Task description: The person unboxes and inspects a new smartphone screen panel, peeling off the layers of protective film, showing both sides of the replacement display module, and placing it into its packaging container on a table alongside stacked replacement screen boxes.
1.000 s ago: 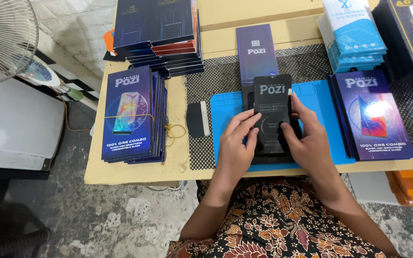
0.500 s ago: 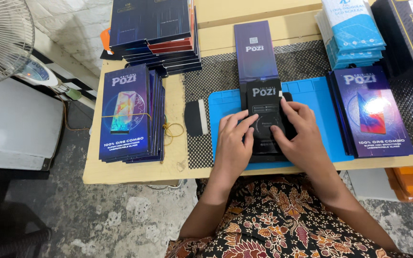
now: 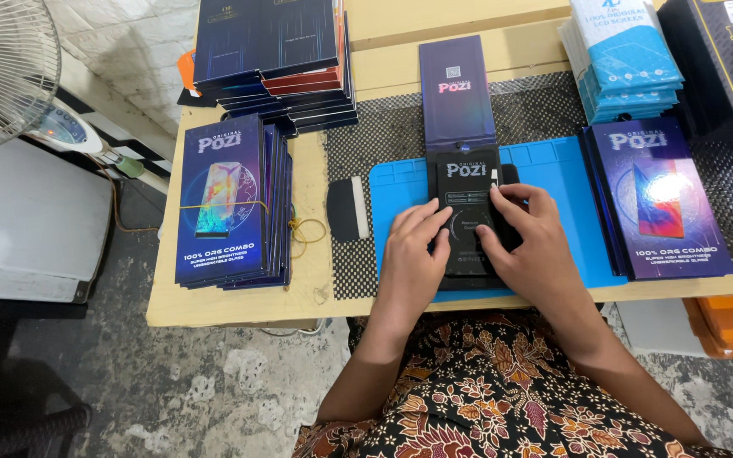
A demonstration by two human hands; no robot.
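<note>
A flat black package (image 3: 468, 182) lies on the blue mat (image 3: 566, 182) at the table's middle, under both hands. My left hand (image 3: 413, 250) rests flat on its left side, fingers spread over the lower half. My right hand (image 3: 528, 242) presses on its right side, fingertips near the package's centre. A dark purple flap or box (image 3: 456, 89) stands open just behind the black package, touching its far end.
A bundle of dark blue boxes (image 3: 226, 199) bound with a rubber band lies at left, more stacked boxes (image 3: 273, 51) behind. A purple box stack (image 3: 659, 195) and light blue packets (image 3: 625, 55) sit at right. A small black-and-white block (image 3: 348, 208) lies beside the mat. A fan (image 3: 2, 72) stands far left.
Both hands have slid slightly down and inward over the black package, uncovering more of its upper part. The view has shifted a little; the purple flap behind stays in place.
</note>
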